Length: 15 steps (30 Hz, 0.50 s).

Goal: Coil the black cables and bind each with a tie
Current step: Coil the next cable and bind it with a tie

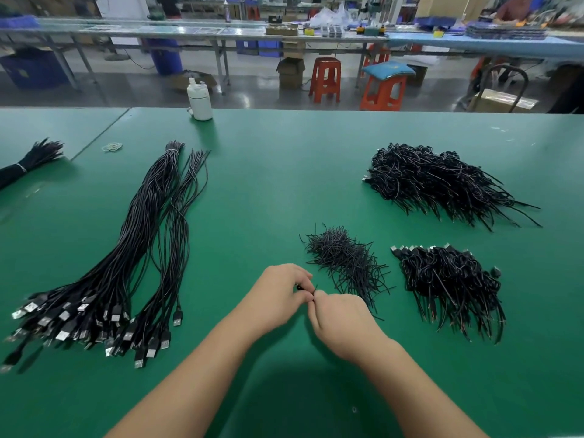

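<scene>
My left hand (278, 295) and my right hand (343, 324) meet at the middle front of the green table (268, 172). Their fingers are curled round a small black coiled cable (301, 288) and a thin black tie end that pokes up between them; most of the coil is hidden inside the hands. Long straight black USB cables (139, 248) lie in a big bundle on the left. A loose heap of short black ties (344, 260) sits just right of my hands. Two piles of coiled cables lie on the right, a smaller near pile (448, 279) and a larger far pile (436, 178).
A white bottle (199, 99) stands at the table's far edge. A loop of pale rubber bands (112, 147) lies far left, beside another bound black bundle (28, 162). Beyond the table are orange stools (325, 79), boxes and other work benches.
</scene>
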Each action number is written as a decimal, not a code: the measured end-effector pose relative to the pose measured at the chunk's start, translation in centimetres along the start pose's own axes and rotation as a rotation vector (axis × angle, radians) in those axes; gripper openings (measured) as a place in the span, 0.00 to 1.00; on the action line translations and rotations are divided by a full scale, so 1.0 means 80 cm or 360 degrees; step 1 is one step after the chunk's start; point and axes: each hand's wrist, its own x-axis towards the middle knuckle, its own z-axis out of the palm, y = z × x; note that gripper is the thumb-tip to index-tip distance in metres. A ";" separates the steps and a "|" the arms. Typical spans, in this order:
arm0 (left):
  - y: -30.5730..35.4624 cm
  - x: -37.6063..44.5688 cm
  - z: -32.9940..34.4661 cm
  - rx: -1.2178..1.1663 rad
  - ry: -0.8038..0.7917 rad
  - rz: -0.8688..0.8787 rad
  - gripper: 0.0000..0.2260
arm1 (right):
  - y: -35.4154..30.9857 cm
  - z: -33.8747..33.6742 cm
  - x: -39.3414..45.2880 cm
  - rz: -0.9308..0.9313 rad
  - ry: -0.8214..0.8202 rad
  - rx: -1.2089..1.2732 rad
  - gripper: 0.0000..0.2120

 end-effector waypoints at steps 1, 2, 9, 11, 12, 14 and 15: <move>0.000 0.000 0.000 0.0001 -0.0008 -0.0010 0.03 | 0.000 0.001 0.000 -0.0001 -0.0011 -0.0014 0.15; 0.000 0.000 0.001 -0.0007 -0.0017 -0.0029 0.02 | 0.001 0.002 0.000 -0.0012 -0.0032 -0.0032 0.15; -0.006 0.003 -0.003 0.0001 -0.0116 -0.0203 0.07 | 0.003 0.002 -0.001 -0.0117 -0.0154 -0.0085 0.14; -0.006 0.003 -0.002 -0.0020 -0.0119 -0.0238 0.07 | 0.003 -0.002 0.001 -0.0101 -0.0144 -0.0117 0.13; -0.007 0.004 -0.001 -0.0039 -0.0112 -0.0257 0.07 | 0.002 -0.005 0.002 -0.0083 -0.0136 -0.0123 0.13; -0.011 0.004 -0.001 -0.0097 -0.0087 -0.0312 0.07 | 0.002 -0.014 0.004 -0.0114 0.0018 -0.0124 0.11; -0.013 0.004 -0.001 -0.0146 -0.0068 -0.0354 0.06 | 0.002 -0.017 0.005 -0.0142 0.0191 -0.0133 0.10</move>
